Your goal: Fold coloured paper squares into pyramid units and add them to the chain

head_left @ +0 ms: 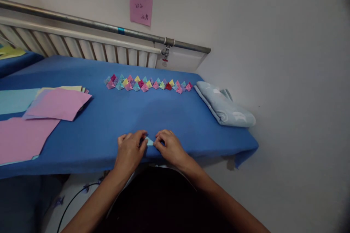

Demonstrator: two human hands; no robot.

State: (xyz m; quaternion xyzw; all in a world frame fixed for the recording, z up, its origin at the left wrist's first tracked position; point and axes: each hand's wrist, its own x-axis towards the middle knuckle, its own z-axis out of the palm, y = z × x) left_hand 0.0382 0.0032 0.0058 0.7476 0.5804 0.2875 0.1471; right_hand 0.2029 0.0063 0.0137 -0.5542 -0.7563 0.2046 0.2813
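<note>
A small folded piece of light blue paper lies between my two hands near the front edge of the blue-covered table. My left hand pinches its left side, thumb and fingers closed. On the right corner, the thumb and fingertips of my right hand are pressed together. Most of the paper's left part is hidden behind my left fingers. Beyond my hands, two rows of small folded paper shapes in pink, yellow, blue, purple and red stretch across the cloth.
Pink sheets lie stacked at the left, with more pink paper and light blue paper around them. A folded pale blue blanket sits at the right end. Behind the table run a radiator and a metal pipe.
</note>
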